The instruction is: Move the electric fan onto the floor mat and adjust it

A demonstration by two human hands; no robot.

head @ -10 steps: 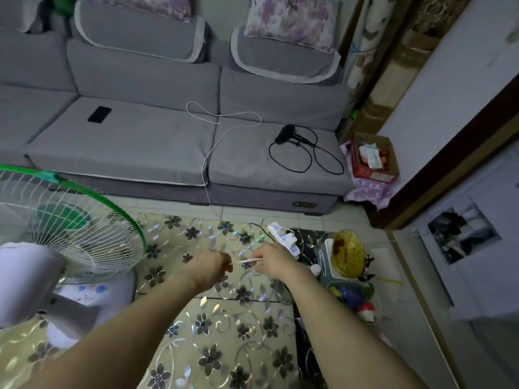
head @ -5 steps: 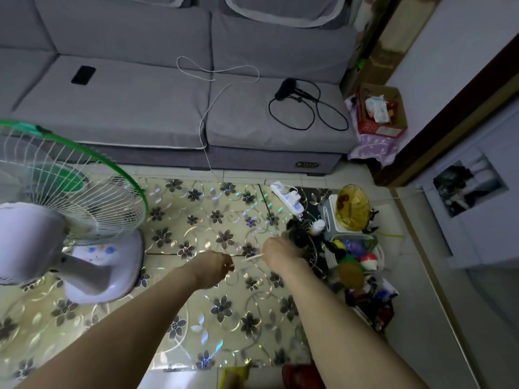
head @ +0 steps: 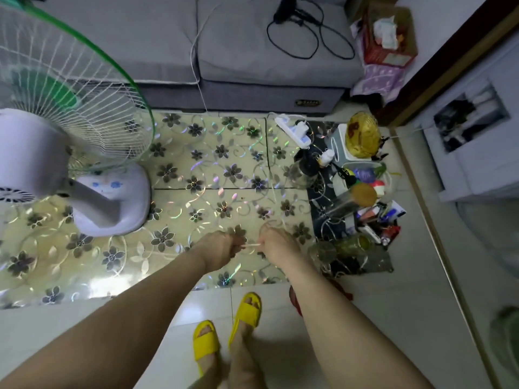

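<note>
Meanwhile fan [head: 84, 169] on mat [head: 196, 192]; left hand [head: 222, 249], right hand [head: 276, 245] grip cord [head: 252, 245]; no legible writing

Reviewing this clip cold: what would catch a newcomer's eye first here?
The electric fan, with its green-rimmed cage, fills the left side, its base standing on the floral floor mat. At centre the left hand and right hand hold a thin white cord between them. Bright yellow slippers stand out on the pale tiles below.

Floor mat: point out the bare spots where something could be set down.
Most of the floor mat is bare between the fan base and the power strip, up to the sofa. Its right edge is crowded: bottles and clutter.
</note>
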